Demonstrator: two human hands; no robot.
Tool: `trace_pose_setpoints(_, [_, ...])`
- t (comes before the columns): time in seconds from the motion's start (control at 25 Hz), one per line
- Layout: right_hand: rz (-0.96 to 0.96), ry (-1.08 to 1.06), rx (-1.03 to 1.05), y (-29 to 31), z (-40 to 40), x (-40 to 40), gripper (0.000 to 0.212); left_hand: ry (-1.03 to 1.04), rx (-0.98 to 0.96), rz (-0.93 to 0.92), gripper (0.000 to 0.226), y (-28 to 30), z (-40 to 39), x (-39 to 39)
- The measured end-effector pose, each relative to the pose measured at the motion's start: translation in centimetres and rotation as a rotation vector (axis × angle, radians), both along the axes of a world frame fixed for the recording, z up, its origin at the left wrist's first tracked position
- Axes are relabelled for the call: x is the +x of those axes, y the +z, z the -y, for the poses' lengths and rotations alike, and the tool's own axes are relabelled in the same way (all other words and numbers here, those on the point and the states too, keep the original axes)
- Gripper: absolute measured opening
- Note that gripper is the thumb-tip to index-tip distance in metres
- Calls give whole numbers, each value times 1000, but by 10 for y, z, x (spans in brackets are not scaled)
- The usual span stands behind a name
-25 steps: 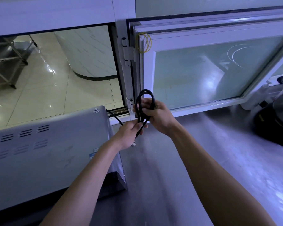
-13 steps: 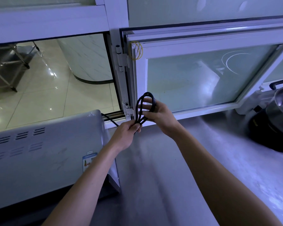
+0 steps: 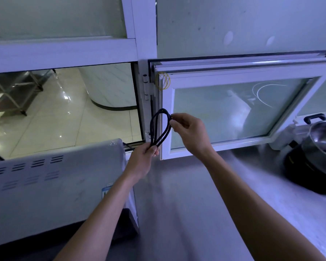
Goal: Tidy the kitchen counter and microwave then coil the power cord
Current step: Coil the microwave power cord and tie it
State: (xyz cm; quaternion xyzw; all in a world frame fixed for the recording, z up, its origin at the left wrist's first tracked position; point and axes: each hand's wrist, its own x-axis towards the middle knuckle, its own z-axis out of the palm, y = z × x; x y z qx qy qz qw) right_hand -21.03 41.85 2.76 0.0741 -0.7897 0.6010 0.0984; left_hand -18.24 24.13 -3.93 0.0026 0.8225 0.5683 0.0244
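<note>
Between both hands (image 3: 169, 140), looped cord (image 3: 159, 127)

hot-surface warning triangle (image 3: 112, 143) on microwave (image 3: 55, 185) top corner, blue label (image 3: 104, 192) on its side, print unreadable

Microwave (image 3: 51, 187) left on counter (image 3: 186, 213); pot (image 3: 320, 147) far right; window (image 3: 233, 110) behind, between them.

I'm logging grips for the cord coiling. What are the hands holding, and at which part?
Both hold the black power cord: the left hand grips the loops' gathered bottom, the right hand pinches their top.
</note>
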Motion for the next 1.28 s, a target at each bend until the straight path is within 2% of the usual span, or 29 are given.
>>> trace_pose_setpoints(0.2, [-170, -136, 100, 25, 17, -10, 13, 37, 80, -47, 29, 21, 16, -3])
trace_pose_setpoints(0.4, [-348, -227, 232, 60, 35, -40, 22, 97, 164, -74, 33, 39, 24, -13])
trace_pose_setpoints(0.52, [-410, -264, 305, 75, 39, -59, 15, 79, 172, -81, 32, 42, 27, -17])
trace_pose_setpoints(0.72, [-322, -315, 435, 84, 45, -82, 14, 67, 95, -103, 34, 43, 29, -24])
trace_pose_setpoints(0.8, [-283, -300, 430, 84, 46, -83, 21, 70, 77, -113, 36, 45, 28, -25])
trace_pose_setpoints(0.96, [-314, -283, 390, 88, 46, -81, 25, 84, 86, -108, 37, 48, 26, -26])
trace_pose_setpoints(1.12, [-322, -261, 447, 94, 44, -83, 25, 79, 55, -88, 37, 48, 24, -25])
trace_pose_setpoints(1.28, [-278, -251, 269, 91, 39, -75, 18, 70, 38, -70, 36, 44, 22, -20])
